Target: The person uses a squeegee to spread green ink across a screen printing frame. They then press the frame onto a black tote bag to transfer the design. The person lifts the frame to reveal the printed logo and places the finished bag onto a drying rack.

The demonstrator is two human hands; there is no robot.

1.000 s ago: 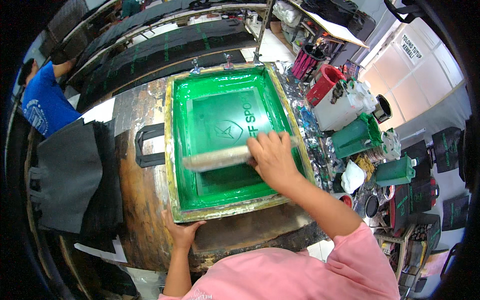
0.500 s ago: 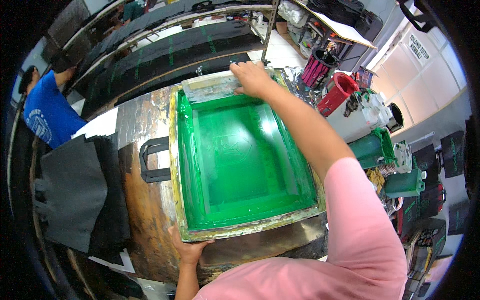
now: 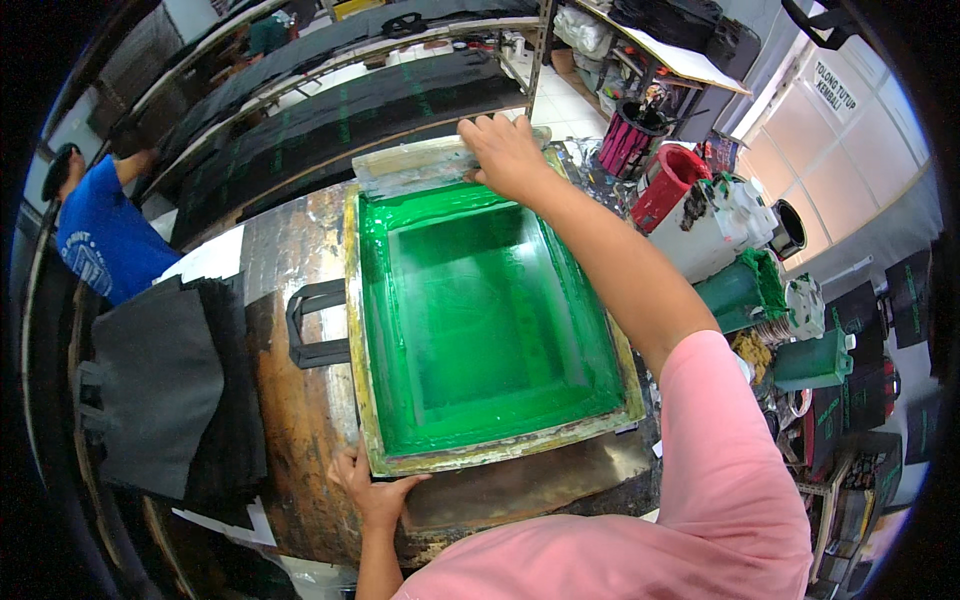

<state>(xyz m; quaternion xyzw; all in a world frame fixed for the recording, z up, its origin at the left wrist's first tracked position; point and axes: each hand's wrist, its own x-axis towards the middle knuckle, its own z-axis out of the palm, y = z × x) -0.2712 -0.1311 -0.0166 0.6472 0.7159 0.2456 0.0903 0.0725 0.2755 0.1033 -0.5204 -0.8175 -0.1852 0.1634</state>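
A screen-printing frame (image 3: 368,400) lies on the worn table, its wooden edges spotted with paint. Green ink covers the mesh (image 3: 480,310) inside it, and a faint rectangle shows there. My right hand (image 3: 505,155) grips a long wooden squeegee (image 3: 405,165) from above, at the frame's far end. The squeegee lies across that end; its lower edge is near the green ink. At the near left corner, my left hand (image 3: 370,485) holds the frame, thumb along the front edge and fingers by the side. A black bag handle (image 3: 318,325) sticks out from under the frame's left side.
Black fabric bags (image 3: 160,380) are stacked at the left. Beyond them, a person in a blue shirt (image 3: 112,235) reaches toward racks holding black printed sheets (image 3: 350,115). At the right stand a red container (image 3: 668,185), a green ink tub (image 3: 745,290) and a green jerrycan (image 3: 812,362).
The squeegee has tipped more upright at the far end, under my right hand. My left hand stays at the near corner. The view has shifted slightly.
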